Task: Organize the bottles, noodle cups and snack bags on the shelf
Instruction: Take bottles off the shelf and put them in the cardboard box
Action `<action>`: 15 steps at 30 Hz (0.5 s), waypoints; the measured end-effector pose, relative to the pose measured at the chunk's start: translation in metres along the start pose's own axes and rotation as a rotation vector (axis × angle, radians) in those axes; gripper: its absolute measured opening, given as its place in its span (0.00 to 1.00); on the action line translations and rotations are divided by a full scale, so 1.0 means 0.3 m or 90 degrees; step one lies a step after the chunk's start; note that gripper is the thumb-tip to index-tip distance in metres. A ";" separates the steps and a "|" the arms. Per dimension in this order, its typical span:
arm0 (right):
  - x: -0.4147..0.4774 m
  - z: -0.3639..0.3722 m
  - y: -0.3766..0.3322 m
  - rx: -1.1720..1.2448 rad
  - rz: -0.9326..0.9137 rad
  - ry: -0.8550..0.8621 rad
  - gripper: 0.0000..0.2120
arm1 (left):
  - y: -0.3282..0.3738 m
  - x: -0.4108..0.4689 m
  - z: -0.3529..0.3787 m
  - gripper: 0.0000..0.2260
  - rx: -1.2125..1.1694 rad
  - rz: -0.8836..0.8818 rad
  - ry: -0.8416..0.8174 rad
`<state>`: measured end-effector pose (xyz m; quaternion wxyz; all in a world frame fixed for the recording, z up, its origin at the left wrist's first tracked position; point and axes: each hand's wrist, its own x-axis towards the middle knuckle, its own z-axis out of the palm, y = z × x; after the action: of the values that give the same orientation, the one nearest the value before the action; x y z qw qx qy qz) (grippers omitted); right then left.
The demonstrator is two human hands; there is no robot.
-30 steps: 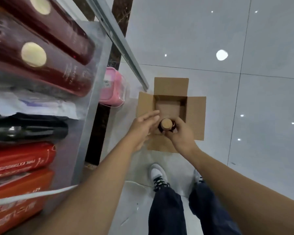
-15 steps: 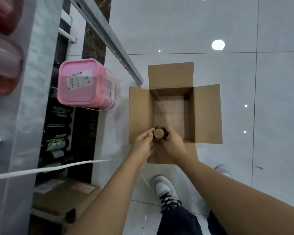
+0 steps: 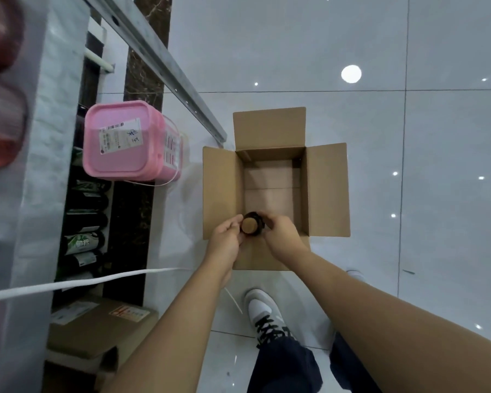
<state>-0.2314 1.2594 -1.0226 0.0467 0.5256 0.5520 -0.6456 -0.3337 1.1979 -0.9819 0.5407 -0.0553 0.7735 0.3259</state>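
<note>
Between 2 hands [image 3: 226, 240] [image 3: 282, 239], bottle [image 3: 250, 226] mostly hidden

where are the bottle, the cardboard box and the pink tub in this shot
bottle [image 3: 250, 226], head view, on its round tan cap
cardboard box [image 3: 328, 191], head view, on its opened right flap
pink tub [image 3: 125, 161], head view, on the lid just below the label

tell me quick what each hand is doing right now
left hand: fingers curled round the dark bottle, holding it
right hand: holding the same bottle from the other side
</note>
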 end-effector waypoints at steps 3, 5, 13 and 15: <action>-0.085 -0.063 -0.103 0.037 -0.015 0.024 0.24 | 0.084 -0.094 0.010 0.16 0.006 0.039 0.007; -0.156 -0.118 -0.192 0.064 -0.040 0.061 0.22 | 0.157 -0.185 0.012 0.16 -0.001 0.075 0.002; -0.673 -0.422 -0.597 0.266 -0.142 0.159 0.19 | 0.426 -0.803 0.064 0.11 -0.149 0.201 0.003; -0.822 -0.489 -0.672 0.286 -0.171 0.179 0.17 | 0.478 -0.967 0.071 0.12 -0.176 0.247 0.011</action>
<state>-0.1592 1.3209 -0.6850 -0.2336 0.5297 0.4610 -0.6726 -0.2607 1.2447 -0.6694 0.4487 0.0186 0.7222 0.5261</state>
